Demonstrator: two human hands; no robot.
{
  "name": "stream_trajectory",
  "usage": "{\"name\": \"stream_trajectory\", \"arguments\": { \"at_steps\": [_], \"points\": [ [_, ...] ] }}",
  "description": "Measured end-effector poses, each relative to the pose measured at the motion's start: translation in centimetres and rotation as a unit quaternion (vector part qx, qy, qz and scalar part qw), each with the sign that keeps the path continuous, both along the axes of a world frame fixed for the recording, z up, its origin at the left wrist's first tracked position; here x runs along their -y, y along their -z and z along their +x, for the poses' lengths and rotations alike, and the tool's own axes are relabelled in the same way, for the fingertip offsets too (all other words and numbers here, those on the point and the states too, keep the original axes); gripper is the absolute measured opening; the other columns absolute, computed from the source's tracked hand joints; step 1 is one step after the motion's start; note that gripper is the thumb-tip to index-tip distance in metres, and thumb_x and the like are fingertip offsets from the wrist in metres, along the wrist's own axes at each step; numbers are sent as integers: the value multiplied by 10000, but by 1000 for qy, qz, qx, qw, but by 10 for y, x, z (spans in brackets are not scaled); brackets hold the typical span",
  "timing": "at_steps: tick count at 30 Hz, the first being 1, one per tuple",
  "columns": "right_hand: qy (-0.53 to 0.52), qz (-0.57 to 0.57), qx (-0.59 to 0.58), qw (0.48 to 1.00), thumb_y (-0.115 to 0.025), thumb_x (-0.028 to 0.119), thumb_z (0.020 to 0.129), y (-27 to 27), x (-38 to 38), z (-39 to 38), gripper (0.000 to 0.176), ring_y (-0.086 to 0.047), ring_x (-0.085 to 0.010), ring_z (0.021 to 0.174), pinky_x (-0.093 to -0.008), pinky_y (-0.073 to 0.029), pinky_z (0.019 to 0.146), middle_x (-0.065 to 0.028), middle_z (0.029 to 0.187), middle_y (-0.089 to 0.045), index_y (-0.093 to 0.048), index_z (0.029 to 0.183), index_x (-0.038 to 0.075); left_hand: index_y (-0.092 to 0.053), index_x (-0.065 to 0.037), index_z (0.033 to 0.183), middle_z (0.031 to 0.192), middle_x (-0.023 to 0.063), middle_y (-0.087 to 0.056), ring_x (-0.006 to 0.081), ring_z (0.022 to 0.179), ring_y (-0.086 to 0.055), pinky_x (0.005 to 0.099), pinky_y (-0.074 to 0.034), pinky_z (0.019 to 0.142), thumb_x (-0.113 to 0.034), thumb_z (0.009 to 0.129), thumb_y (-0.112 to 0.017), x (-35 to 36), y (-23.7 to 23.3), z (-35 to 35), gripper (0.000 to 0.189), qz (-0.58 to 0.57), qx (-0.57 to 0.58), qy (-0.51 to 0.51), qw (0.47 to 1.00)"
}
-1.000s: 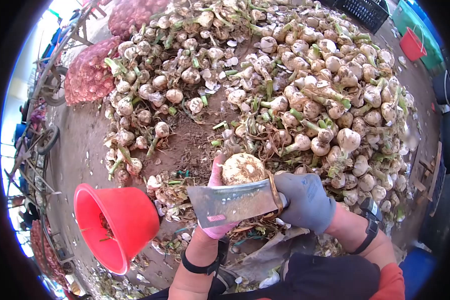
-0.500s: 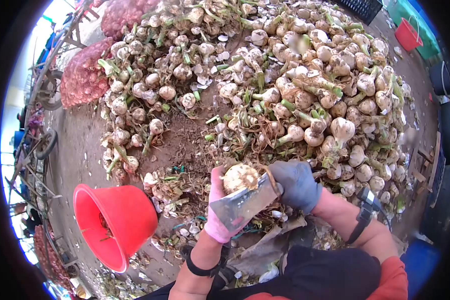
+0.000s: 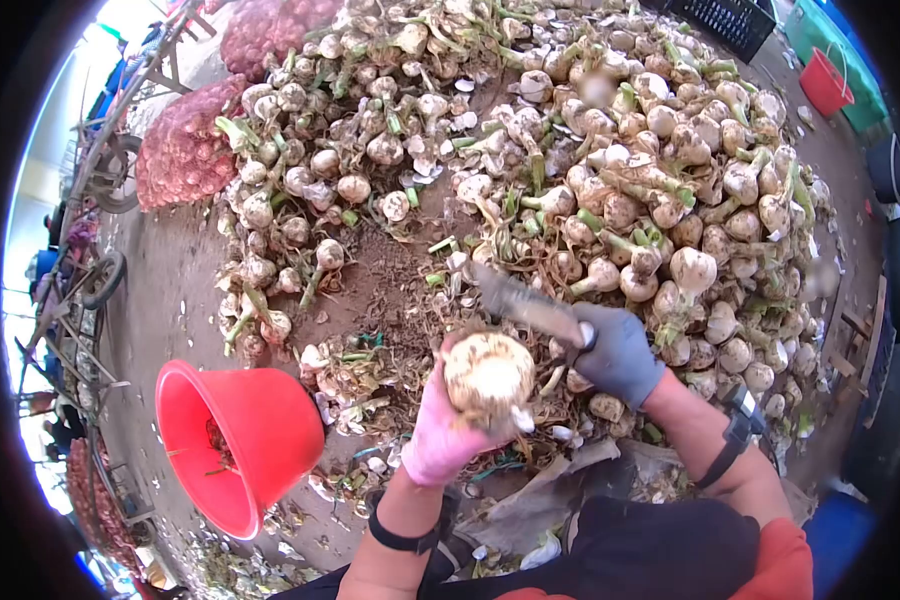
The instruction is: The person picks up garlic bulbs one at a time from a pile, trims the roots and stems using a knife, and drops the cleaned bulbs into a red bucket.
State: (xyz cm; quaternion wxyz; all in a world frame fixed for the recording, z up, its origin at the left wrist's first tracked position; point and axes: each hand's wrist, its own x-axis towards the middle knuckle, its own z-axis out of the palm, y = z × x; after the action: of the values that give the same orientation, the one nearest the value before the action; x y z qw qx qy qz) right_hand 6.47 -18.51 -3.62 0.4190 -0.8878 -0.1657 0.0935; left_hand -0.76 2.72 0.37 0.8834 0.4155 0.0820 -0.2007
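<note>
The left hand [image 3: 438, 437] is cupping the round bulb [image 3: 490, 372], the right hand [image 3: 618, 358] is clutching the cleaver [image 3: 532, 309] just beyond it, and any bulb slip is risking a cut palm.

No text, label, brand, number or sign can be read (the cleaver [image 3: 530, 306] is too blurred to tell whether its blade bears any marking).
</note>
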Motion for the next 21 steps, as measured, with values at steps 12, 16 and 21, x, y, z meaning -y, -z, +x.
{"name": "stream_trajectory", "arguments": {
  "at_steps": [12,16,21],
  "points": [
    [-138,-31,78,987,-669,122,690,-48,-7,-12,201,-631,-320,699,-412,-480,575,-103,742,-611,-567,860,94,-174,-108,1387,1188,95,-544,187,1081,-568,325,-474,933,-16,689,-792,12,27,3,937,243,108,-49,963],
    [-147,-14,103,984,-655,129,689,-48,-12,-15,224,-626,-313,694,-419,-471,567,-94,753,-598,-547,882,93,-215,-136,1349,1168,93,-547,181,1054,-574,319,-485,905,-55,724,-791,22,12,0,854,382,196,-53,902],
    [-129,-36,116,984,-656,175,722,-25,-9,-12,180,-634,-326,666,-421,-497,587,-123,742,-623,-599,869,90,-261,-123,1292,1103,89,-558,177,990,-591,337,-523,816,-50,694,-804,38,19,-12,811,255,135,-135,948]
  ]
}}
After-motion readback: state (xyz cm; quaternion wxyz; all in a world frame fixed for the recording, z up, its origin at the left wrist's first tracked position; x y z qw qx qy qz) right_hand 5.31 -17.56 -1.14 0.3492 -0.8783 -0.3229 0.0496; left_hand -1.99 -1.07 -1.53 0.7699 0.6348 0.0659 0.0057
